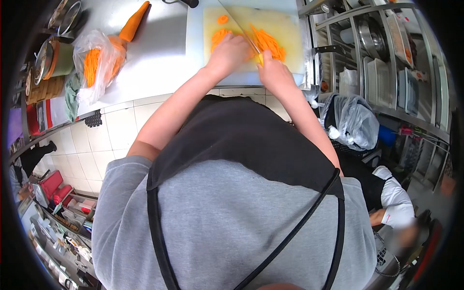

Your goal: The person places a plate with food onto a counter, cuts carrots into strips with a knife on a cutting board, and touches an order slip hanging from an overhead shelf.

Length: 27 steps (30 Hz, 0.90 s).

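Note:
My right hand is closed round the yellow handle of a kitchen knife, whose blade points up and left across the yellow cutting board. My left hand lies over carrot pieces beside the blade, fingers curled down; the fingertips are partly hidden. Right of the blade is a pile of carrot strips. More cut carrot shows past my left hand, with one round carrot slice above it. The yellow board rests on a larger pale board.
A whole carrot and a plastic bag with shredded carrot lie on the metal counter to the left. Bowls, containers and a green cloth stand beyond. On the right are a metal rack, another knife and a co-worker.

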### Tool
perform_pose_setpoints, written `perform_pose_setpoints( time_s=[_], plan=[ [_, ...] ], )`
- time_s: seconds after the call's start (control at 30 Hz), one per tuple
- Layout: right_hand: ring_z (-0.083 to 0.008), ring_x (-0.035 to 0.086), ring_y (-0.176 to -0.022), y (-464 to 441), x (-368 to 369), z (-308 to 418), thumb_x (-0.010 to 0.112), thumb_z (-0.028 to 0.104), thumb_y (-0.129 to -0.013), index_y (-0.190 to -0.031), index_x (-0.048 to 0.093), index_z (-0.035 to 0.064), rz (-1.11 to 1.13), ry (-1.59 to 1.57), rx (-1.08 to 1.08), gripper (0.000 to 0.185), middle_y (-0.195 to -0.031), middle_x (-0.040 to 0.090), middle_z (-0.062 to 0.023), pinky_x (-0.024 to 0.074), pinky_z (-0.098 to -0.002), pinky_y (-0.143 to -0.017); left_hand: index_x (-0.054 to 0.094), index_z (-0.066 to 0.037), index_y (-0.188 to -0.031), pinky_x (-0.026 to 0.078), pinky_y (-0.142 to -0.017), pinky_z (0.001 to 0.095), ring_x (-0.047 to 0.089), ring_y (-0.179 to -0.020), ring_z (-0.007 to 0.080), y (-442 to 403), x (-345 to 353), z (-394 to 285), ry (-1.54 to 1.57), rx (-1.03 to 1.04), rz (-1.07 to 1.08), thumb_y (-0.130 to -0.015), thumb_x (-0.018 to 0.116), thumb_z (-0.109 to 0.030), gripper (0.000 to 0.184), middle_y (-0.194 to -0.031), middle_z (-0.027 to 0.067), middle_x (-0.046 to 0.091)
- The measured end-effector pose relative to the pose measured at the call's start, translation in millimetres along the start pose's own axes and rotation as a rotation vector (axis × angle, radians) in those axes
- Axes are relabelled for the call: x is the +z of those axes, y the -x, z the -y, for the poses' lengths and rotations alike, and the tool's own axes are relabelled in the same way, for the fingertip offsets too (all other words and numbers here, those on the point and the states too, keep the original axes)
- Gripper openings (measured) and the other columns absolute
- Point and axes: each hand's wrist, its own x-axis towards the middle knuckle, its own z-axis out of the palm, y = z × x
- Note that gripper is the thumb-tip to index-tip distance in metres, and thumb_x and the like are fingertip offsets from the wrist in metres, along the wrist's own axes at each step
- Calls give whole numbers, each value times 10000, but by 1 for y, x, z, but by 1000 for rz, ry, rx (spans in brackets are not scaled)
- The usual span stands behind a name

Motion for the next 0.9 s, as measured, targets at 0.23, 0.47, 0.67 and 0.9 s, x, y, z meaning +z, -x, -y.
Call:
perform_pose_setpoints(
  time_s=[0.23, 0.47, 0.67, 0.9],
  plan=[
    [-460, 552, -712, 19, 13, -1, 481, 171, -841, -945, 354, -13, 63, -58, 64, 246, -699, 564, -282, 422, -535, -643, 621, -16, -885, 431, -805, 348, 502, -880, 273, 2, 4, 1, 40, -45, -41, -686, 614, -49, 202, -929, 69, 589],
    [-465, 549, -721, -2, -3, 5, 480, 185, -845, -953, 349, -8, 28, -34, -2, 258, -699, 563, -281, 424, -533, -651, 622, -20, -879, 431, -797, 345, 506, -866, 270, 1, 4, 1, 70, -48, -32, -680, 622, -45, 200, -915, 67, 592],
    [-461, 550, -714, 24, 8, 5, 491, 166, -839, -960, 348, -14, 57, -62, 69, 260, -687, 559, -283, 425, -526, -646, 625, -21, -870, 427, -801, 343, 510, -885, 270, 4, 7, 3, 94, -88, -45, -682, 625, -53, 191, -919, 74, 598],
    [-470, 545, -781, -4, 19, 2, 404, 165, -846, -966, 380, -5, 32, -115, 15, 209, -795, 566, -304, 411, -533, -705, 633, -28, -878, 425, -817, 349, 511, -895, 277, -1, -11, -10, 15, -54, 19, -683, 628, -56, 196, -929, 84, 602]
  ],
)
